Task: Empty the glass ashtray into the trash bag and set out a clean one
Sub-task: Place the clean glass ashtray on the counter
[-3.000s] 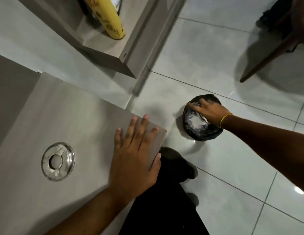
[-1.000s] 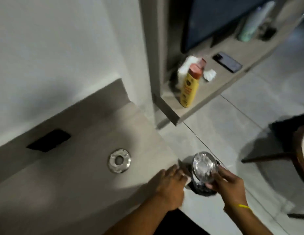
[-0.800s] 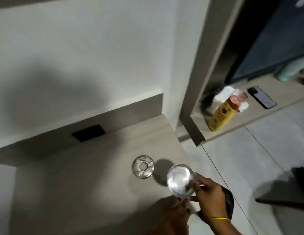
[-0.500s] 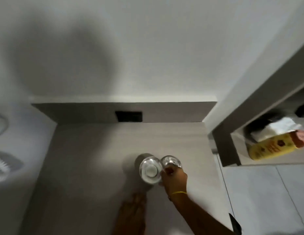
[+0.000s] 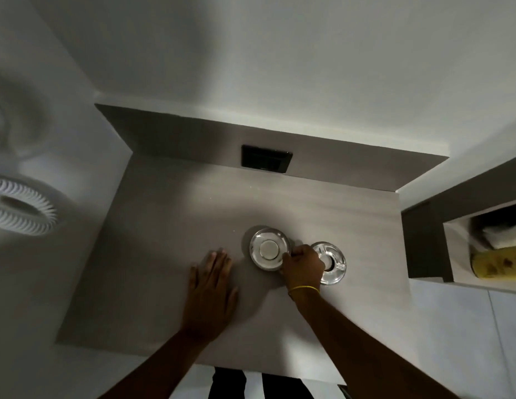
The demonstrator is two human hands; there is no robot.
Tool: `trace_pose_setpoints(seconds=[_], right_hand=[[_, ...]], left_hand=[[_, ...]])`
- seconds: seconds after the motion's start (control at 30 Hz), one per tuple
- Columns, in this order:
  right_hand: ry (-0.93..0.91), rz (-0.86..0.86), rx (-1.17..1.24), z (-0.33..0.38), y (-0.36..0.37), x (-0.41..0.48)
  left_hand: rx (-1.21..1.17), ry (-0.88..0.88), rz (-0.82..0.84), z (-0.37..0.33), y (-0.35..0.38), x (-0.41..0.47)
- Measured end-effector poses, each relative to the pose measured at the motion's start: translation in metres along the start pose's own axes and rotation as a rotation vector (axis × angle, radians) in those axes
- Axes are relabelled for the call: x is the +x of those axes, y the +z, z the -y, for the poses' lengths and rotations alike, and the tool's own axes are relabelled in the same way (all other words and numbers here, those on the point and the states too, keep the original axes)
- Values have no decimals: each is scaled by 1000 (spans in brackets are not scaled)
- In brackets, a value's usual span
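Two round glass ashtrays sit side by side on the grey tabletop point(image 5: 170, 231). My right hand point(image 5: 302, 264) grips the near right rim of the left ashtray point(image 5: 268, 249), which rests on or hovers just above the table. The second glass ashtray point(image 5: 333, 262) lies flat right of that hand, partly hidden behind it. My left hand point(image 5: 212, 279) presses flat on the table with straight fingers, just left of the held ashtray. The trash bag is out of view.
A black socket plate point(image 5: 266, 159) sits in the raised back edge of the table. A white fan point(image 5: 17, 208) stands at the left. On the right, a shelf niche holds a yellow bottle point(image 5: 498, 262) and white packets point(image 5: 503, 236). Tiled floor lies at the lower right.
My right hand lifted the ashtray out of the black bag on the floor and carried it up over the table, left of the other ashtray. My left hand stayed on the table.
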State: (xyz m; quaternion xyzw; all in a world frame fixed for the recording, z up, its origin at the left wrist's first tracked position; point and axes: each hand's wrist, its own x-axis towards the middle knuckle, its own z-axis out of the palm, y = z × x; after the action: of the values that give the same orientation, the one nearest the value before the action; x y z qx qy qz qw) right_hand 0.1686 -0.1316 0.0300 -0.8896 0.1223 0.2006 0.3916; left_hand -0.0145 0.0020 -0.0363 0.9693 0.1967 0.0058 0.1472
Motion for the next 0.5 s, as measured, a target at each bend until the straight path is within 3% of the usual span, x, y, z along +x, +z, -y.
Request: trace_pose_setpoints(seconds=[0.17, 0.3, 0.43, 0.5], right_hand=[[-91, 59, -13, -12, -10, 5], [-357, -132, -232, -20, -40, 10], [-343, 45, -662, -27, -64, 14], [-332, 123, -686, -29, -69, 12]], left_hand=[[62, 13, 4, 3, 10, 0], [95, 13, -9, 2, 9, 0], [80, 4, -20, 0, 8, 0], [81, 4, -16, 1, 7, 0]])
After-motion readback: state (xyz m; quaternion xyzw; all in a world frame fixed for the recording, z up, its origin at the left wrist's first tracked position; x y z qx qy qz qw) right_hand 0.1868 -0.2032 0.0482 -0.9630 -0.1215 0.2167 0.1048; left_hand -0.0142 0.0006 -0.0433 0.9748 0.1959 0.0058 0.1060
